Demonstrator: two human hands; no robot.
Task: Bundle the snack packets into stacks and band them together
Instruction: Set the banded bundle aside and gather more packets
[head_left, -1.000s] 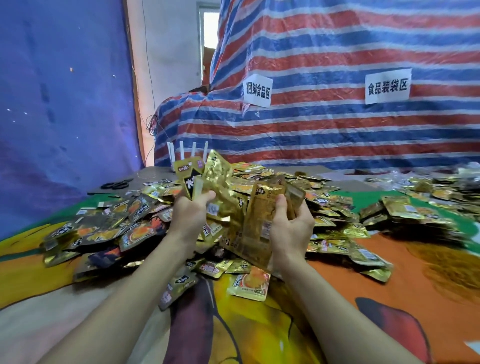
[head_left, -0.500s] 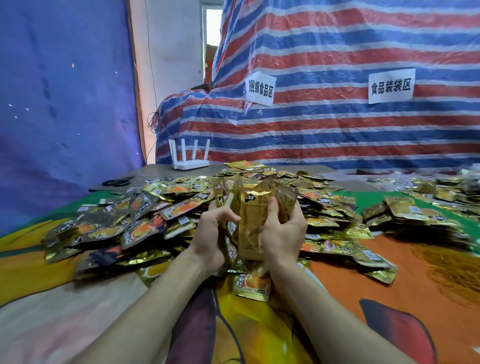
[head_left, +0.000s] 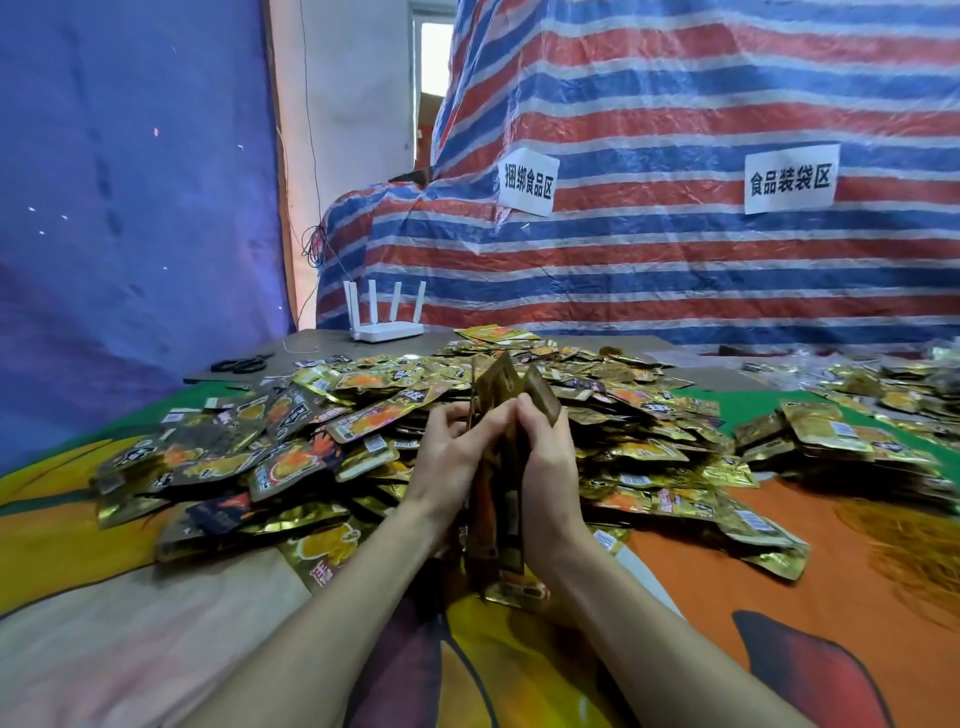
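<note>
Stack (head_left: 493, 519) stands on edge, long axis upright, clamped between left hand (head_left: 447, 462) and right hand (head_left: 545, 462), just before the pile (head_left: 363, 415); likely bands (head_left: 914, 545) lie rightward, nearer the right hand.

Your table (head_left: 691, 384), spread with a bright printed cloth (head_left: 156, 649) and loaded with snack packets (head_left: 311, 441).
A wide heap of the packets sprawls across the cloth in front of you. A smaller pile (head_left: 831, 436) sits apart at your right, with a tangle of rubber bands (head_left: 914, 551) on the orange patch just in front of it. At the far end the cloth stops and bare grey tabletop shows, carrying a white router (head_left: 385, 330) at the back and black scissors (head_left: 241, 364) near its left edge.
</note>
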